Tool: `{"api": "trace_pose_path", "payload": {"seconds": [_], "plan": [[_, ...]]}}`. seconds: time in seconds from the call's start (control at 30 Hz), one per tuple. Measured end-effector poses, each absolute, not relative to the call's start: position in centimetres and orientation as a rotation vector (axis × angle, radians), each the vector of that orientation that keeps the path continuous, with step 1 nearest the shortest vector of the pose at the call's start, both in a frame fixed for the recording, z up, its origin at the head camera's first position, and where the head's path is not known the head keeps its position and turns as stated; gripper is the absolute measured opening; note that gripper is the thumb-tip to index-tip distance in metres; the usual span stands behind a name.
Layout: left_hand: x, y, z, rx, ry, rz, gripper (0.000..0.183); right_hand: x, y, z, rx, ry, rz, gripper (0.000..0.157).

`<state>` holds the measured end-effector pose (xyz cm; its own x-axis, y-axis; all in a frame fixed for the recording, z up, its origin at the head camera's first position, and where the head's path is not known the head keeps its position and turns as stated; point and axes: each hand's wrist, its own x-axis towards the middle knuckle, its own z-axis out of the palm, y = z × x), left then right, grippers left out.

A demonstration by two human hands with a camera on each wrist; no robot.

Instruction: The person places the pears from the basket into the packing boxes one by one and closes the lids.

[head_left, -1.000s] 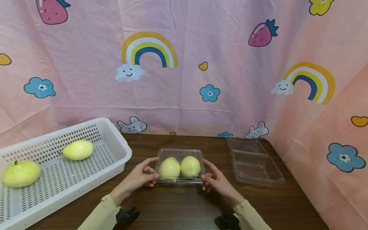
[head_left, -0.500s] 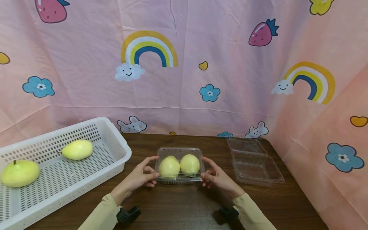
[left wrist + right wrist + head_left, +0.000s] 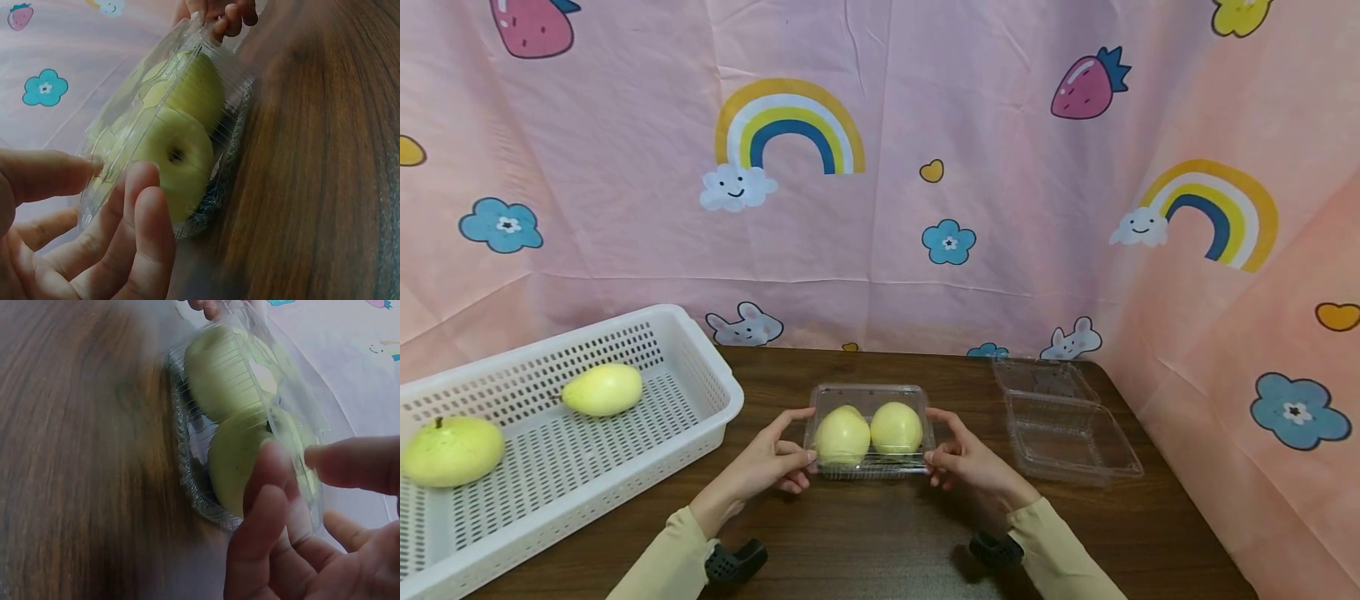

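Two pale yellow-green pears sit side by side in a clear plastic clamshell box at the middle of the table. The box's lid lies down over them. My left hand pinches the box's left front corner, thumb on the rim and forefinger reaching along the side. At the opposite corner my right hand grips the rim the same way. In the left wrist view, one pear shows a dark hollow at its end. The right wrist view has the thumb and fingers about the rim of the box.
A white perforated basket stands at the left with two more pears inside, apart from each other. On the right lies a second clear clamshell box with its lid folded back. A patterned pink cloth hangs behind the brown table.
Both hands keep their hold at the box's corners. The box and pears stay nearly in place, with only a slight shift of the view.
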<state>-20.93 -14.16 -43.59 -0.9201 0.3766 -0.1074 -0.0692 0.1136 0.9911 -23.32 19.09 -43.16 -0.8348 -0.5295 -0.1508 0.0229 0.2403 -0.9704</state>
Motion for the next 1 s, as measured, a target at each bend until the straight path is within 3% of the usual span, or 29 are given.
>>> {"api": "trace_pose_path", "payload": {"seconds": [0.63, 1.0], "plan": [[-21.4, -14.1, -43.2, 0.322, 2.060, 1.791, 0.065, -23.2, 18.8, -43.7, -0.461, 2.011, -1.731, 0.069], [-21.5, -13.8, -43.1, 0.267, 1.978, 1.820, 0.070, -22.5, 18.7, -44.2, -0.319, 1.845, -1.840, 0.071]]}}
